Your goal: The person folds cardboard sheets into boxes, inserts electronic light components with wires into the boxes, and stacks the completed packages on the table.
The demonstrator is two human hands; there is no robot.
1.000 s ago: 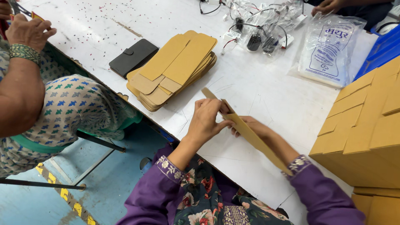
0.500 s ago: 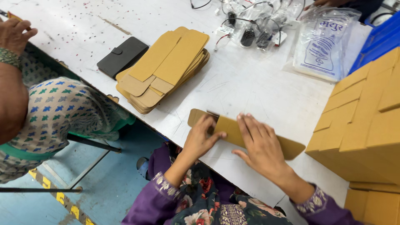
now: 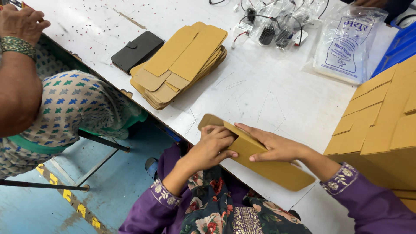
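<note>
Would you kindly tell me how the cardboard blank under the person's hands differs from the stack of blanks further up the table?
The cardboard blank is single and pressed by the left hand and right hand; the stack of blanks holds many, untouched. The single blank lies at the table edge, the stack further in. Both are flat brown card.

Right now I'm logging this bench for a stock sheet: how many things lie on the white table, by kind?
Flat box blank under the left hand and right hand: 1
Stack of flat blanks: 1
Pile of folded boxes: 1
Black wallet case: 1
Printed plastic bag: 1
Heap of bagged cables, number unclear: 1
Total: 6
</note>
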